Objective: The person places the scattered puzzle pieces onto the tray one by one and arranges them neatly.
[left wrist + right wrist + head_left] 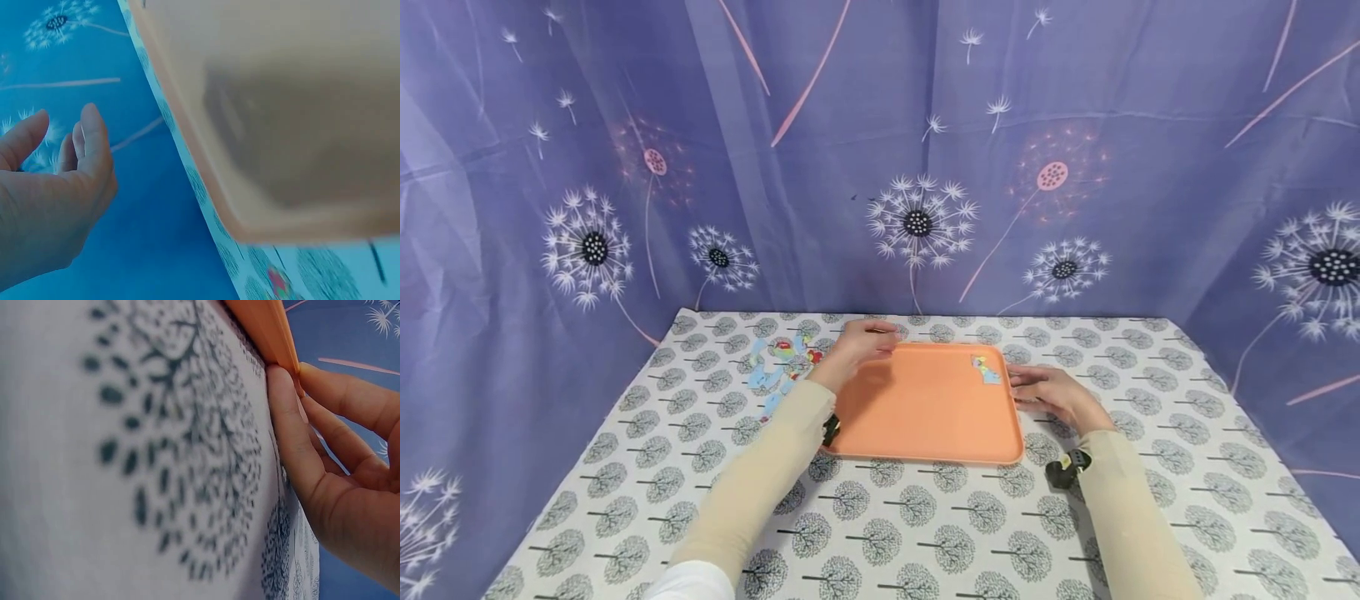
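Note:
An orange tray [925,408] lies on the cloth-covered table, with a colourful light-blue cut-out piece [987,371], like a jigsaw piece, at its far right corner. My right hand [1051,395] is at the tray's right side. In the right wrist view, thumb and fingers [290,425] pinch the tray's rim. My left hand [859,346] hovers over the tray's far left corner. The left wrist view shows that hand [59,187] with loosely bent fingers and nothing between them.
Several similar light-blue and coloured pieces [765,377] lie scattered on the tablecloth [917,533] left of the tray, partly behind my left arm. A purple dandelion-patterned curtain [820,208] hangs behind the table and along both sides.

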Demonstrator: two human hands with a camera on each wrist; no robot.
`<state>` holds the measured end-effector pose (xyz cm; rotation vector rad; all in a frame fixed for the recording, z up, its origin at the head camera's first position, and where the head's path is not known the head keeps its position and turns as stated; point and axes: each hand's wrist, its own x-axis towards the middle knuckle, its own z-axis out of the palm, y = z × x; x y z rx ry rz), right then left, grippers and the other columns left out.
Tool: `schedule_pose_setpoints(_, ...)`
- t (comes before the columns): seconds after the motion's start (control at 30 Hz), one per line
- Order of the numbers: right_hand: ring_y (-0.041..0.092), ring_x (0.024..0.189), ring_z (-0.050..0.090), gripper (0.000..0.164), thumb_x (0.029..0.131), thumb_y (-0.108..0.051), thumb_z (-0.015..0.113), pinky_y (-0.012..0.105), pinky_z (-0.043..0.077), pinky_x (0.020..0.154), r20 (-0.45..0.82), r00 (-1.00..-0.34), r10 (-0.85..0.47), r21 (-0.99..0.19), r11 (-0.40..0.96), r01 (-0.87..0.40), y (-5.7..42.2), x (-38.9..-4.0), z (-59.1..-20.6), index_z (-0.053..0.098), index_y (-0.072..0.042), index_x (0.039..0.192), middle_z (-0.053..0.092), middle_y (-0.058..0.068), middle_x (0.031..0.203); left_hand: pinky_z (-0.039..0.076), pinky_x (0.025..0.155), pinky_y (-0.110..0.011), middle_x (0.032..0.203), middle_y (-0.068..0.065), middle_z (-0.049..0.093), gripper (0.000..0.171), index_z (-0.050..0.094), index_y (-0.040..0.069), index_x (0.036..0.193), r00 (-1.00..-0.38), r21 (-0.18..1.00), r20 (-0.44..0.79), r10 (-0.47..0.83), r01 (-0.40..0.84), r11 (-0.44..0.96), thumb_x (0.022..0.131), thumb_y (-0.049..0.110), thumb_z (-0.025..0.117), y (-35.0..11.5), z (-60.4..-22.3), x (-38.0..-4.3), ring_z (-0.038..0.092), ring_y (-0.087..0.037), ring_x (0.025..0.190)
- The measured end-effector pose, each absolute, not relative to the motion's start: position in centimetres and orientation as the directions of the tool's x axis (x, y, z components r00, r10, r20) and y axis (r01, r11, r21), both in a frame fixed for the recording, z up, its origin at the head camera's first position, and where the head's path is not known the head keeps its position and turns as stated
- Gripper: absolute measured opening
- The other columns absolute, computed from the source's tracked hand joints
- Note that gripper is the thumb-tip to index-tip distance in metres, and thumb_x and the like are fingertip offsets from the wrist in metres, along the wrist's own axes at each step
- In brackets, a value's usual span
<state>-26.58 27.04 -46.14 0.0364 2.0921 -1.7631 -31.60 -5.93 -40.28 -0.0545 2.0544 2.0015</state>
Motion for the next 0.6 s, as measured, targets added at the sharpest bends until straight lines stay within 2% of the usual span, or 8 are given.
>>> schedule_pose_setpoints(0.13, 0.015, 0.095, 0.065, 0.063, 0.093, 0.002, 0.057, 0.033, 0.055, 0.092, -0.314, -0.919, -0.24, -0.942, 0.195, 0.271, 27.0, -26.7, -46.2, 0.028, 0.004, 0.148, 0.041, 0.03, 0.137, 0.052, 0.097, -0.045, 0.118, -0.027, 0.062, 0.035, 0.059, -0.011, 0.121, -0.971, 0.978, -0.207, 0.123, -0.201, 0.057, 0.087, -0.001, 0.067, -8.2, -40.6, -31.3, 0.063, -0.017, 0.078)
schedule_pose_setpoints(0.27, 0.015, 0.095, 0.065, 0.063, 0.093, 0.002, 0.056, 0.033, 0.055, 0.092, -0.315, -0.918, -0.24, -0.942, 0.2, 0.271, 27.2, -26.8, -46.3, 0.027, 0.003, 0.149, 0.04, 0.03, 0.138, 0.051, 0.098, -0.044, 0.122, -0.026, 0.059, 0.035, 0.059, -0.008, 0.123, -0.97, 0.973, -0.223, 0.096, -0.217, 0.077, 0.09, 0.001, 0.065, -10.6, -40.8, -30.8, 0.064, -0.029, 0.096)
schedule_pose_setpoints(0.37, 0.016, 0.095, 0.065, 0.062, 0.093, 0.003, 0.057, 0.034, 0.055, 0.092, -0.318, -0.919, -0.234, -0.941, 0.198, 0.275, 27.2, -26.9, -46.4, 0.028, 0.003, 0.149, 0.04, 0.031, 0.139, 0.05, 0.1, -0.043, 0.125, -0.026, 0.057, 0.037, 0.057, -0.007, 0.126, -0.968, 0.968, -0.238, 0.082, -0.229, 0.104, 0.091, 0.002, 0.064, -12.4, -40.9, -30.4, 0.058, -0.038, 0.111)
schedule_pose_setpoints(0.6, 0.015, 0.093, 0.066, 0.062, 0.093, 0.003, 0.057, 0.033, 0.056, 0.091, -0.325, -0.919, -0.224, -0.939, 0.195, 0.285, 27.1, -26.8, -46.3, 0.029, 0.003, 0.148, 0.043, 0.029, 0.137, 0.048, 0.103, -0.041, 0.128, -0.026, 0.053, 0.04, 0.051, -0.01, 0.129, -0.963, 0.955, -0.262, 0.06, -0.25, 0.16, 0.093, 0.003, 0.062, -16.6, -41.8, -29.5, 0.053, -0.041, 0.118)
